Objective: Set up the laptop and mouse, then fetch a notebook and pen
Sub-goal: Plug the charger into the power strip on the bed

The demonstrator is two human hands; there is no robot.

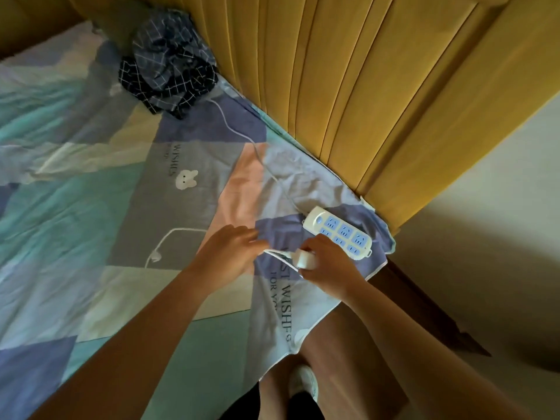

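Observation:
A white power strip (339, 232) with blue sockets lies near the corner of the bed, its cord running up toward the headboard. My right hand (328, 262) is closed around a white charger adapter (304, 258) just in front of the strip. My left hand (233, 253) hovers beside it with fingers spread, touching the thin white cable (274, 253) that leaves the adapter. A second white cable (169, 237) with a small plug end lies on the sheet to the left. No laptop, mouse, notebook or pen is in view.
The bed has a patchwork sheet (91, 222) in pastel colours. A crumpled dark checked cloth (169, 65) lies at the far end by the yellow padded headboard (363, 86). My leg and a white shoe (304, 386) stand on the wooden floor beside the bed.

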